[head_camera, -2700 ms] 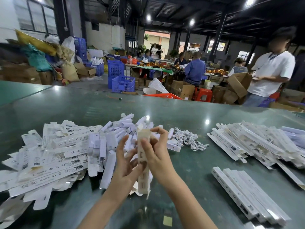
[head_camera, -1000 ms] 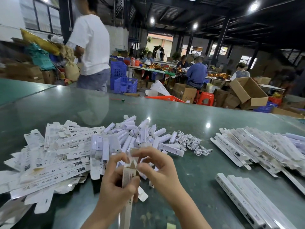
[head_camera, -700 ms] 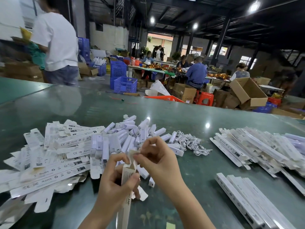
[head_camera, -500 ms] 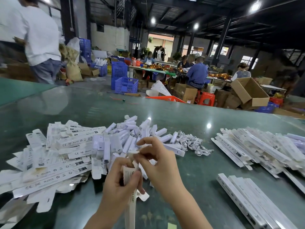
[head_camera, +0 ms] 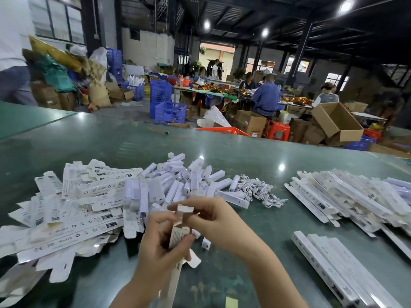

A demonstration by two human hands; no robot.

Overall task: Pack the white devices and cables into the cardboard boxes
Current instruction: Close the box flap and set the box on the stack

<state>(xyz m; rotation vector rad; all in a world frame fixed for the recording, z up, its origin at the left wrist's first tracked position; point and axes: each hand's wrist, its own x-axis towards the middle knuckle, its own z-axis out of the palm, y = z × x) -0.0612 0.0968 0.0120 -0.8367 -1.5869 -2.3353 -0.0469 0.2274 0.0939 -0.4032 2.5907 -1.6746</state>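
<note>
Left hand (head_camera: 164,243) gripping box (head_camera: 176,235), green table (head_camera: 222,152), seemingly warehouse.

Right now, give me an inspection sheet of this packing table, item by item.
Surface: glossy green table, lamp glare on it.
Job's things: narrow box upright between both hands; heap of white devices behind it; flat unfolded cartons on the left; neat closed boxes on the right; a looser stack behind those.
Clutter: small loose white pieces by the hands.
Grips: left hand grips the box body; right hand pinches its top flap.
Cables: white bundle beside the devices.
Surroundings: blue crates, seated workers at a far table.
</note>
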